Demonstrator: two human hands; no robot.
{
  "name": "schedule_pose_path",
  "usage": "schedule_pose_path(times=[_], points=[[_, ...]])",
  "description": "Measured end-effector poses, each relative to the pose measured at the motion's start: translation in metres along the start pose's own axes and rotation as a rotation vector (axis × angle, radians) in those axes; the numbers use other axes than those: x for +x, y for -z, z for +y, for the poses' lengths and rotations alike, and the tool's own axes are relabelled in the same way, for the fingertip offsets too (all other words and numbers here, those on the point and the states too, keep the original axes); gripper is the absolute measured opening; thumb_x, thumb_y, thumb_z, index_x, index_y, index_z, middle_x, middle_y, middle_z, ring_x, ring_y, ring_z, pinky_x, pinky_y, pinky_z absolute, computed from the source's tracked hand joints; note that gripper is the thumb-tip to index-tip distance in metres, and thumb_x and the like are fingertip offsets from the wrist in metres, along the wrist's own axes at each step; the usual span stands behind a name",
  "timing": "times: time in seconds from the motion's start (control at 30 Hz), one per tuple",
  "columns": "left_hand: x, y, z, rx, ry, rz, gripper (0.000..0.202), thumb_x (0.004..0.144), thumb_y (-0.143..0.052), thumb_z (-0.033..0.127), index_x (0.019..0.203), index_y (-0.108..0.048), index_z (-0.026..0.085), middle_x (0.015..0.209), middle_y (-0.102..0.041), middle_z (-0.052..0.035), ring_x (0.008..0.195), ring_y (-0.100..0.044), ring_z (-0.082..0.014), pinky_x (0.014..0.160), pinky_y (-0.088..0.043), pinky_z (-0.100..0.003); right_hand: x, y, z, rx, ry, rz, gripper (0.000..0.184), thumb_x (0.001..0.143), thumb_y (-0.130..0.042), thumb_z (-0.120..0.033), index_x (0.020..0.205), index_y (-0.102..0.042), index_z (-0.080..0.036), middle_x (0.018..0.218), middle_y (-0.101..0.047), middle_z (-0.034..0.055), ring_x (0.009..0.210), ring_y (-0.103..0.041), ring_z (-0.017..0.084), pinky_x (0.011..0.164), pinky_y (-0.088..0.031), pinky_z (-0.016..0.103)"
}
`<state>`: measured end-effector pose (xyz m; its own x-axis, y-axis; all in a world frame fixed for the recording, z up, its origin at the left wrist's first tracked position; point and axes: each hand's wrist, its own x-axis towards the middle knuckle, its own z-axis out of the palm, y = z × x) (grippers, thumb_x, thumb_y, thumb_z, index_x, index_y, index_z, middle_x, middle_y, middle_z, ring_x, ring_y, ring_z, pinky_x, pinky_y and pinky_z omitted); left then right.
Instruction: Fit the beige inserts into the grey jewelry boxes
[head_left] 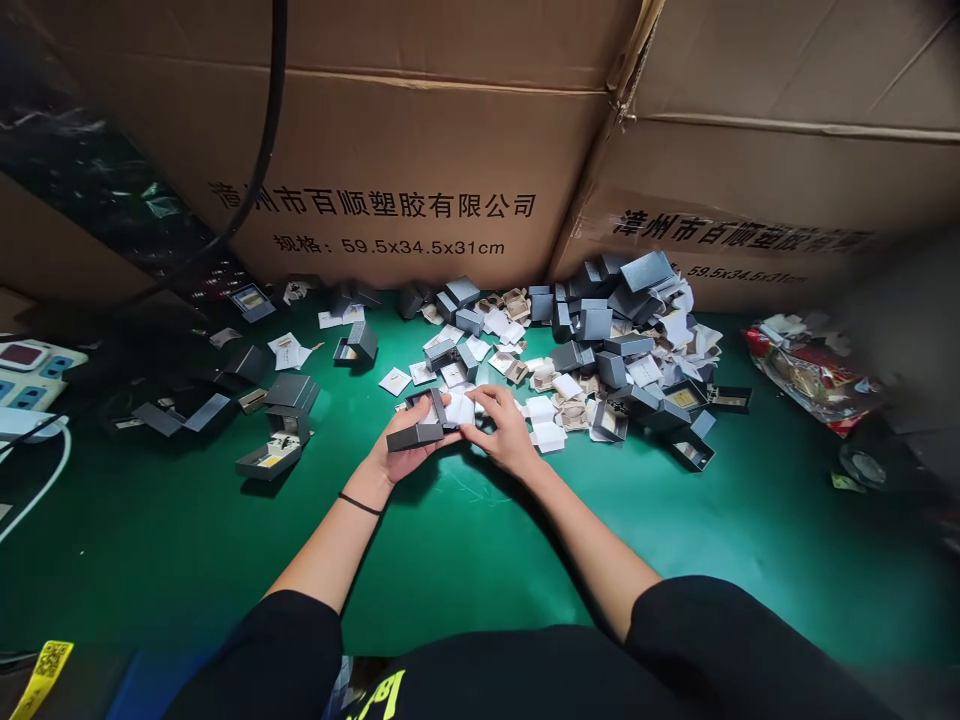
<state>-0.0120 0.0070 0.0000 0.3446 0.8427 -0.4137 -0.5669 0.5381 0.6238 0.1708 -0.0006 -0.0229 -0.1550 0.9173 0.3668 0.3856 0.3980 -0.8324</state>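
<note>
My left hand [405,455] is curled round a small open grey hinged box [420,422], lid tilted toward me. My right hand [504,432] pinches a white paper insert [459,408] at the box's right side, its fingers closed on it. Both hands rest over the green mat [465,540] just in front of a heap of small grey boxes [607,340] mixed with white cards and beige inserts. A black band circles my left wrist.
Two big cardboard cartons [390,150] wall off the back. Open grey boxes [279,435] lie at left, near a power strip [30,370] and white cable. A crumpled plastic packet [814,375] sits at right. A black cable hangs top left.
</note>
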Motion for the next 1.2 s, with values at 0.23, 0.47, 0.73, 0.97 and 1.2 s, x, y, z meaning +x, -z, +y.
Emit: schedule_pose_path(times=[0.23,0.47,0.73,0.97,1.2], points=[[-0.002,-0.003,0.002,0.021,0.027,0.030,0.023,0.093,-0.049,0.027,0.094,-0.068,0.014,0.102,-0.071,-0.0092,0.099,-0.067,-0.0245,0.099,-0.050,-0.051,-0.001,-0.002,-0.002,0.037,0.019,-0.004,0.041,0.080,-0.061,-0.028,0.121,-0.062,-0.028,0.105,-0.056,0.0072,0.079,-0.057,0.017,0.079,-0.054,0.036],[-0.001,-0.002,0.000,0.084,-0.002,0.023,0.019,0.091,-0.055,0.029,0.094,-0.068,0.015,0.096,-0.071,-0.0066,0.076,-0.070,-0.0192,0.082,-0.058,-0.040,-0.001,-0.003,-0.002,0.018,0.044,0.011,0.043,0.081,-0.064,-0.035,0.123,-0.060,-0.029,0.108,-0.058,0.0085,0.085,-0.058,0.019,0.082,-0.054,0.039],[0.000,-0.008,-0.005,0.190,-0.055,0.081,0.023,0.082,-0.067,0.033,0.091,-0.071,0.013,0.087,-0.072,-0.0097,0.075,-0.069,-0.0202,0.078,-0.056,-0.036,-0.003,-0.006,0.004,-0.070,0.049,-0.016,0.042,0.083,-0.061,-0.030,0.124,-0.059,-0.027,0.113,-0.056,0.0107,0.095,-0.059,0.022,0.084,-0.054,0.038],[0.002,-0.008,-0.010,0.366,-0.360,0.200,0.045,0.069,-0.077,0.045,0.098,-0.071,0.011,0.089,-0.073,-0.0115,0.082,-0.069,-0.0250,0.079,-0.055,-0.036,-0.002,-0.004,-0.001,-0.110,-0.091,0.075,0.039,0.079,-0.059,-0.024,0.117,-0.061,-0.022,0.108,-0.058,0.0105,0.088,-0.057,0.022,0.083,-0.052,0.038],[0.006,0.008,-0.007,0.795,-0.631,0.439,0.027,0.075,-0.070,0.030,0.098,-0.072,0.016,0.092,-0.073,-0.0078,0.092,-0.066,-0.0234,0.087,-0.050,-0.032,0.002,0.004,-0.007,0.109,-0.226,0.184,0.034,0.076,-0.063,-0.026,0.110,-0.061,-0.023,0.108,-0.059,0.0082,0.088,-0.057,0.018,0.076,-0.055,0.032]])
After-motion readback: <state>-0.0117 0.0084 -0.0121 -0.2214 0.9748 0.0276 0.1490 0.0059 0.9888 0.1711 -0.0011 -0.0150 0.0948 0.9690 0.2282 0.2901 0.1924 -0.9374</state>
